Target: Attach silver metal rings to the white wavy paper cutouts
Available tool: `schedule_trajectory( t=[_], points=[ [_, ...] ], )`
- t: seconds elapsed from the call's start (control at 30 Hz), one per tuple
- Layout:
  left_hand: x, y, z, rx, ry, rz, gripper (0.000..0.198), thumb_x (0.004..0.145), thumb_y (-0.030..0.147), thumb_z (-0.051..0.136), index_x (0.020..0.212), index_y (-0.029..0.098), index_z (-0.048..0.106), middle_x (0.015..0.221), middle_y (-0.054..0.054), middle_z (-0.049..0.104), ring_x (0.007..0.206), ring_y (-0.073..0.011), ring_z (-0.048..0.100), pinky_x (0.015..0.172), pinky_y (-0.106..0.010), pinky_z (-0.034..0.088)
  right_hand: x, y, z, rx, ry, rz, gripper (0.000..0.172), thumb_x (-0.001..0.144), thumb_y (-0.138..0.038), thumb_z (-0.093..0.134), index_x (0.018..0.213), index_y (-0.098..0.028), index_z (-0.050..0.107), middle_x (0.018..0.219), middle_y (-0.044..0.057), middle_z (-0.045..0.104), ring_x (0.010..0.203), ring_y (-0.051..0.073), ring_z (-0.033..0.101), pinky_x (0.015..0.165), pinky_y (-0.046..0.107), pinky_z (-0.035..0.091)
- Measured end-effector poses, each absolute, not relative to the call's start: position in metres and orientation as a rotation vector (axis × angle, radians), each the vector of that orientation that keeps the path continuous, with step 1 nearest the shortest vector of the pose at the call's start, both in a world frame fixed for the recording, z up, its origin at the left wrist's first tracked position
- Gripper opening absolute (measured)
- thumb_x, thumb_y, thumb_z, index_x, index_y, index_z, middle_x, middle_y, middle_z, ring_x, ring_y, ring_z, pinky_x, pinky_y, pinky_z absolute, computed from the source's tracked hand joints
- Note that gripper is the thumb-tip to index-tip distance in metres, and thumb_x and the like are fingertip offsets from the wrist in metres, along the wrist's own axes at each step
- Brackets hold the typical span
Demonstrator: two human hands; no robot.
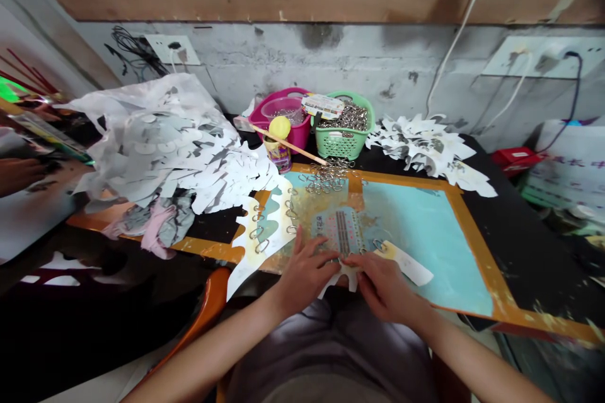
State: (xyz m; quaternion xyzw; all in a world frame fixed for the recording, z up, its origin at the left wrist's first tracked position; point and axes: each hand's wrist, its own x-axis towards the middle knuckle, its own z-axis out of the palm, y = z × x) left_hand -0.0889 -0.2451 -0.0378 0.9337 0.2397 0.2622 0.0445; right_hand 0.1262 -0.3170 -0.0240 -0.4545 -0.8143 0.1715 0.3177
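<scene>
Head view: left fingers (314,252) and right fingers (363,267) pinch white paper (347,280).

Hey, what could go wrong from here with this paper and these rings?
The scalloped paper pinched between your left hand and right hand could crease or tear. The loose rings heaped at the far edge of the board could get knocked and scatter. The stick lying across the bottle might tip into them if bumped.
</scene>
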Motion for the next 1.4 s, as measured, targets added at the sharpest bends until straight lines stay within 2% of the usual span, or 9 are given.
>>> schedule_trajectory(
  t=[0.17,0.3,0.43,0.57,0.67,0.8,0.93,1.17,1.4],
  points=[
    [-0.093,-0.238,-0.035,2.774,0.662,0.792,0.018,0.095,0.024,0.056,0.103,0.029,0.071,0.108,-0.001,0.073,0.126,-0.0251,0.052,0.120,-0.062,0.002,0.121,-0.318,-0.030,-1.251,-2.297,0.434,0.043,0.095,-0.013,0.038,0.138,-0.014,0.034,0.102,0.014,0.065,0.091,0.026,0.062,0.075,0.038,0.051],
    [-0.103,-0.225,-0.021,2.672,0.571,0.611,0.021,0.090,0.025,0.061,0.108,0.028,0.071,0.128,-0.005,0.065,0.130,-0.0239,0.051,0.122,-0.054,0.015,0.119,-0.316,-0.031,-1.281,-2.288,0.438,0.046,0.096,-0.014,0.038,0.141,-0.014,0.028,0.104,0.014,0.066,0.093,0.025,0.063,0.078,0.037,0.051],
    [-0.099,-0.215,-0.005,2.691,0.642,0.535,0.024,0.091,0.025,0.059,0.114,0.026,0.068,0.139,-0.011,0.054,0.132,-0.0262,0.048,0.119,-0.058,0.018,0.118,-0.316,-0.031,-1.289,-2.279,0.476,0.048,0.096,-0.014,0.038,0.142,-0.014,0.026,0.103,0.013,0.067,0.093,0.025,0.064,0.078,0.036,0.051],
    [-0.084,-0.209,0.002,2.787,0.517,0.388,0.011,0.089,0.024,0.063,0.093,0.024,0.073,0.144,-0.009,0.049,0.138,-0.0305,0.039,0.116,-0.064,0.020,0.118,-0.319,-0.033,-1.316,-2.263,0.493,0.046,0.095,-0.014,0.039,0.140,-0.013,0.029,0.107,0.015,0.066,0.097,0.024,0.063,0.081,0.035,0.050],
    [-0.082,-0.211,-0.003,2.881,0.455,0.446,0.011,0.089,0.022,0.063,0.080,0.021,0.071,0.139,-0.008,0.053,0.139,-0.0304,0.037,0.117,-0.065,0.015,0.117,-0.320,-0.032,-1.372,-2.277,0.497,0.042,0.095,-0.014,0.039,0.137,-0.011,0.034,0.105,0.015,0.066,0.095,0.024,0.063,0.080,0.034,0.050],
    [-0.097,-0.228,-0.024,3.007,0.440,0.839,0.018,0.094,0.017,0.055,0.083,0.021,0.068,0.115,-0.003,0.067,0.123,-0.0201,0.053,0.121,-0.062,0.000,0.116,-0.320,-0.026,-1.416,-2.363,0.433,0.039,0.094,-0.015,0.040,0.133,-0.011,0.044,0.099,0.013,0.066,0.089,0.025,0.062,0.077,0.035,0.049],
    [-0.109,-0.242,-0.037,3.009,0.514,1.013,0.015,0.095,0.016,0.055,0.088,0.020,0.068,0.102,-0.001,0.071,0.111,-0.0175,0.061,0.122,-0.061,0.003,0.116,-0.320,-0.022,-1.344,-2.446,0.423,0.034,0.094,-0.014,0.042,0.126,-0.017,0.054,0.110,0.011,0.064,0.098,0.024,0.059,0.082,0.036,0.048],
    [-0.106,-0.247,-0.032,3.070,0.563,0.972,0.012,0.095,0.016,0.056,0.092,0.018,0.067,0.107,-0.005,0.069,0.115,-0.0202,0.059,0.120,-0.064,0.005,0.116,-0.316,-0.021,-1.361,-2.392,0.504,0.030,0.097,-0.016,0.042,0.123,-0.018,0.056,0.102,0.009,0.063,0.092,0.021,0.060,0.078,0.031,0.047],
    [-0.106,-0.248,-0.035,3.146,0.666,0.871,0.013,0.094,0.018,0.057,0.100,0.020,0.068,0.115,-0.008,0.065,0.121,-0.0243,0.054,0.120,-0.065,0.005,0.103,-0.310,-0.016,-1.531,-2.510,0.360,0.041,0.095,-0.016,0.046,0.135,-0.023,0.050,0.099,0.007,0.057,0.079,0.020,0.058,0.063,0.028,0.041]
  ],
)
